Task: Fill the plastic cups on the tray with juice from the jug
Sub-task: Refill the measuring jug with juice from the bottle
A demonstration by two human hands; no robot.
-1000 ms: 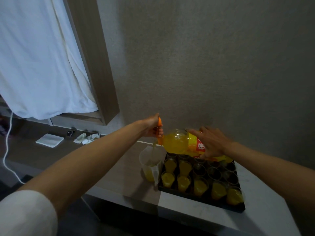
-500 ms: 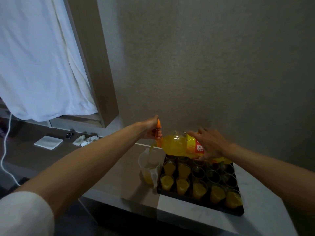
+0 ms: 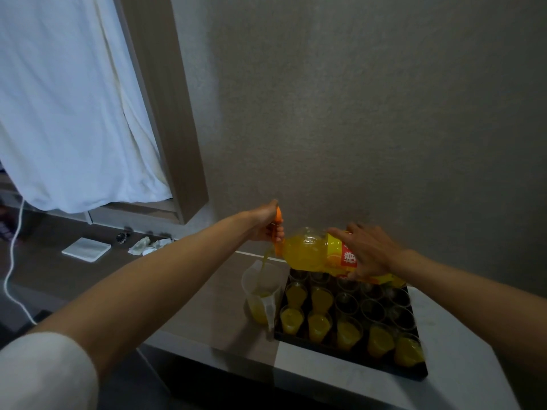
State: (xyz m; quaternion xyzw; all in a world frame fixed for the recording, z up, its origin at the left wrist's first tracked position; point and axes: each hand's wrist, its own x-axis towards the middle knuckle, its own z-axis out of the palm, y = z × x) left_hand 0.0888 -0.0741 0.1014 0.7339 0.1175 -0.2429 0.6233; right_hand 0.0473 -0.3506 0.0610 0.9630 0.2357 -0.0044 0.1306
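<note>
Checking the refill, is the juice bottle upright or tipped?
Tipped: the juice bottle lies nearly sideways, juice streaming from its mouth into the jug.

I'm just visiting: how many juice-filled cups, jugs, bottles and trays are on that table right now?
Cups with juice: 7
Measuring jug: 1
Juice bottle: 1
Tray: 1
Total: 10
Empty cups are left out, because the bottle hides some of them.
</note>
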